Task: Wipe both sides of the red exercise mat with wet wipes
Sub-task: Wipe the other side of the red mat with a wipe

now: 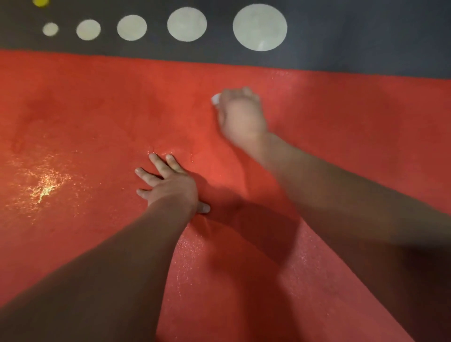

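Head view looks straight down on the red mat (85, 109). It lies flat on the dark grey floor (366, 36) and fills the picture from its left edge to its right edge. The mat's far edge runs just below a row of five pale circles (260, 26) on the floor, which grow larger from left to right. A yellow spot (40, 2) is cut off at the top left corner.

My left hand (170, 185) rests palm down on the mat near the middle. Its fingers (158, 161) are straight and spread apart, and the thumb sticks out to the right. It holds nothing. Faint creases show in the mat just beside that thumb.

My right hand (241, 114) reaches farther out, toward the mat's far edge, and is blurred. Its fingers are curled in and bunched around a white wet wipe (216, 98). Only a small white corner of it shows, at the left of my knuckles. The hand is down at the mat, but the blur keeps me from telling how much of the wipe touches it.

The mat glints in places. There is a bright shiny patch (44, 188) well to the left of my left hand, fine sparkle near my left fingertips, and more between my two forearms. A darker blotch (41, 107) sits on the mat's far left part.
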Available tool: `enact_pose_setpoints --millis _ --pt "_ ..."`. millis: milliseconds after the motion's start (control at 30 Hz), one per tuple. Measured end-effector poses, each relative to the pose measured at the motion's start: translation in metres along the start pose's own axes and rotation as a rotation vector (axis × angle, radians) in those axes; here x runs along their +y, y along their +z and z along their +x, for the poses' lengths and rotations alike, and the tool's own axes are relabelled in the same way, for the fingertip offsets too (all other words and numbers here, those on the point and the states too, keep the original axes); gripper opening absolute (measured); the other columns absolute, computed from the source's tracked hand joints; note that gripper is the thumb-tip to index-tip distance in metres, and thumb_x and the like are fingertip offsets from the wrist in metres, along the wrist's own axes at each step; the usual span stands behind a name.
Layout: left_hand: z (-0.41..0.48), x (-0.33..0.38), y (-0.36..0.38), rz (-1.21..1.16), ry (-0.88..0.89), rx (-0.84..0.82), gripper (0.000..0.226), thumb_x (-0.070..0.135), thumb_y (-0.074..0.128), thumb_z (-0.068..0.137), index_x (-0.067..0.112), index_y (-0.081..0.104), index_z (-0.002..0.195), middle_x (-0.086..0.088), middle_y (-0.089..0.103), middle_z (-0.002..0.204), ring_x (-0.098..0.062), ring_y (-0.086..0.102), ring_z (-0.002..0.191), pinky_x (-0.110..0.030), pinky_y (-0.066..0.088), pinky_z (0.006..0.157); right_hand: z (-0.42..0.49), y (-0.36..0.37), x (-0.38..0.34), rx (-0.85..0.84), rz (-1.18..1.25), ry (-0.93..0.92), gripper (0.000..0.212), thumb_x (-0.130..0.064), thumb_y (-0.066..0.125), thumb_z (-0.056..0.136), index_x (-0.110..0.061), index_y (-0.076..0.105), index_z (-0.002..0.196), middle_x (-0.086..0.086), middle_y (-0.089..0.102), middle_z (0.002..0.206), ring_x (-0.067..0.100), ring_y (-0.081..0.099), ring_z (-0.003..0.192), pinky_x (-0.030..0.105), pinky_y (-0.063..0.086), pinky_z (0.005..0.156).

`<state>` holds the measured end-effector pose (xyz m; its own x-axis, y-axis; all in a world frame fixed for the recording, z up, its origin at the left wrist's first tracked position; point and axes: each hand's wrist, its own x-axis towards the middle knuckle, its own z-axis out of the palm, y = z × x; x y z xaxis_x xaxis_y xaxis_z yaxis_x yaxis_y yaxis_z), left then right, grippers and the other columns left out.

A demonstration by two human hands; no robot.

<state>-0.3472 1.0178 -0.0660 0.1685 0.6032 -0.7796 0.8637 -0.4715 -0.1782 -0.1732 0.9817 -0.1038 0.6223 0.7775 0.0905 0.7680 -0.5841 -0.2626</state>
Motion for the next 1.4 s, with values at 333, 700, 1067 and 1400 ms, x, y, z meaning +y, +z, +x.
enact_pose_setpoints --millis 333,700,1067,1400 --pt "-0.002 0.002 -0.001 0.027 -0.002 -0.024 0.158 0.053 0.091 0.063 0.014 -0.035 0.150 -0.016 -0.046 0.154 -0.054 -0.023 0.146 -0.068 0.013 0.117 0.045 -0.016 0.060 0.210 -0.172 0.477 0.028 -0.034 0.037 0.102 -0.020 0.060 0.112 0.005 0.067 0.113 0.028 0.052 0.116 0.042 0.037 0.092" --pt "-0.001 0.004 -0.003 0.029 -0.027 -0.035 0.158 0.048 0.093 0.063 0.017 -0.036 0.150 -0.013 -0.047 0.154 -0.051 -0.024 0.147 -0.066 0.013 0.119 0.016 -0.031 0.119 0.179 -0.281 0.442 0.034 -0.034 0.037 0.101 -0.012 0.060 0.112 0.015 0.067 0.113 0.036 0.056 0.112 0.044 0.043 0.090" --pt "-0.010 0.006 -0.004 0.097 -0.001 -0.004 0.154 0.057 0.087 0.066 0.011 -0.034 0.151 -0.019 -0.040 0.157 -0.055 -0.017 0.147 -0.067 0.021 0.117 -0.037 -0.025 0.050 0.069 -0.077 -0.110 0.014 -0.023 0.058 0.091 -0.013 0.068 0.090 0.011 0.069 0.083 0.034 0.063 0.082 0.039 0.049 0.073" --pt "-0.006 0.004 -0.002 0.138 0.014 0.005 0.154 0.065 0.082 0.067 0.005 -0.034 0.150 -0.028 -0.037 0.156 -0.061 -0.013 0.145 -0.068 0.020 0.116 -0.055 -0.038 0.086 0.131 -0.127 0.225 0.018 -0.018 0.051 0.093 -0.010 0.065 0.100 0.014 0.069 0.090 0.036 0.063 0.084 0.040 0.046 0.079"
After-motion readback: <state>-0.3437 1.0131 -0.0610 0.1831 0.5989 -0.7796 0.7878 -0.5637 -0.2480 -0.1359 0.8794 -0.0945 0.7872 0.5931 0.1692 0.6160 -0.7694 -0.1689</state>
